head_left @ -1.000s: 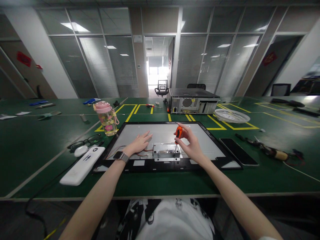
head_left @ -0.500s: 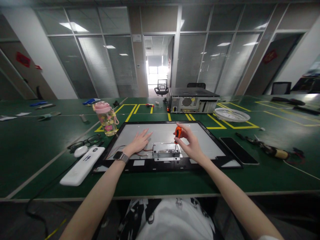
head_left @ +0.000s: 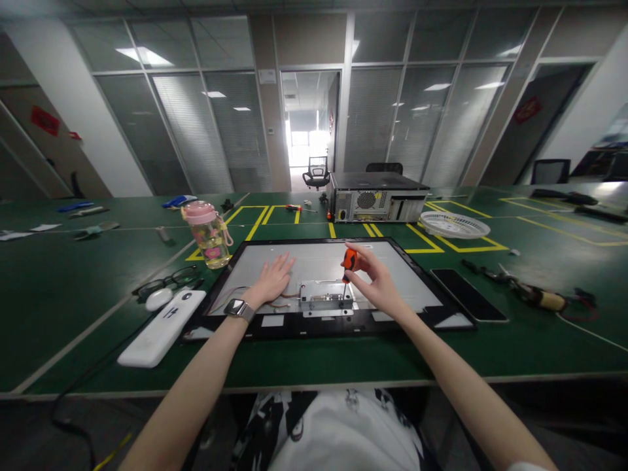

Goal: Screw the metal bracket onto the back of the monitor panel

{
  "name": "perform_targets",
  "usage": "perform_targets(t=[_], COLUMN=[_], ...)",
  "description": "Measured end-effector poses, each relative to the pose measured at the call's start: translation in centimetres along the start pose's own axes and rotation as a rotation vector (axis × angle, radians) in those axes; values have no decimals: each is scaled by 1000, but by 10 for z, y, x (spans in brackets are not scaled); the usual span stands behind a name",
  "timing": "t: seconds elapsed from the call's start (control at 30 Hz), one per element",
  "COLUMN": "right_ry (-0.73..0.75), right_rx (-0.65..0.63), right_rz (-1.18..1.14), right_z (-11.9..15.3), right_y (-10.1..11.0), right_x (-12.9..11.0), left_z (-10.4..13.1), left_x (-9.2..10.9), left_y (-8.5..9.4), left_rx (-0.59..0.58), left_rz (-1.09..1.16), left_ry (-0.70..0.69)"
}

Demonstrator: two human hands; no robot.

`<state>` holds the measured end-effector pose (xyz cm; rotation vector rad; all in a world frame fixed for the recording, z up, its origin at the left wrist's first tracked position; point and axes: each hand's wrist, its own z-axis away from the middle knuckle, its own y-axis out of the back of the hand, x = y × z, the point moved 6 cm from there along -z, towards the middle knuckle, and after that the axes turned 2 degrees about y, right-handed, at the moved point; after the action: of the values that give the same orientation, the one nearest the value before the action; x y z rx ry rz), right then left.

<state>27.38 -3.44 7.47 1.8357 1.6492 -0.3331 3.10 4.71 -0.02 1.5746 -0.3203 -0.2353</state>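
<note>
My right hand (head_left: pixel 373 278) grips the orange-and-black handle of a screwdriver (head_left: pixel 350 259), held upright with its shaft pointing down. The tip meets the right end of a metal bracket (head_left: pixel 318 302); the exact contact is too small to make out. This bracket sits at the near edge of a flat display panel (head_left: pixel 314 258) with a grey back and black frame, lying on the table. My left hand (head_left: pixel 271 280) rests flat on the panel's left half, fingers spread, holding nothing. Thin wires (head_left: pixel 280 305) run beside it towards the bracket.
Left of the panel are a pink-lidded bottle (head_left: pixel 209 239), glasses (head_left: pixel 169 280) and a white power bank (head_left: pixel 161 330). To the right lies a black phone (head_left: pixel 466 294), with a cable bundle (head_left: pixel 534 294) beyond. A computer case (head_left: pixel 377 196) and white basket (head_left: pixel 455 224) stand behind.
Both hands keep nearly the same places. The screwdriver stays upright at the bracket, and the left hand's fingers have shifted very slightly.
</note>
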Motion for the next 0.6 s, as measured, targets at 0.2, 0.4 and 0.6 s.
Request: perform_targets(t=[0.2, 0.4, 0.6], right_ry=[-13, -37, -48], right_rx=[-12, -26, 6], right_rz=[-60, -95, -85], right_z=[1, 2, 1], right_y=[0, 1, 4], right_x=[1, 4, 5], left_z=[0, -1, -1], left_x=[-2, -2, -4], left_y=[-3, -6, -6], left_rx=[-30, -89, -57], left_rz=[64, 19, 60], left_ry=[12, 7, 13])
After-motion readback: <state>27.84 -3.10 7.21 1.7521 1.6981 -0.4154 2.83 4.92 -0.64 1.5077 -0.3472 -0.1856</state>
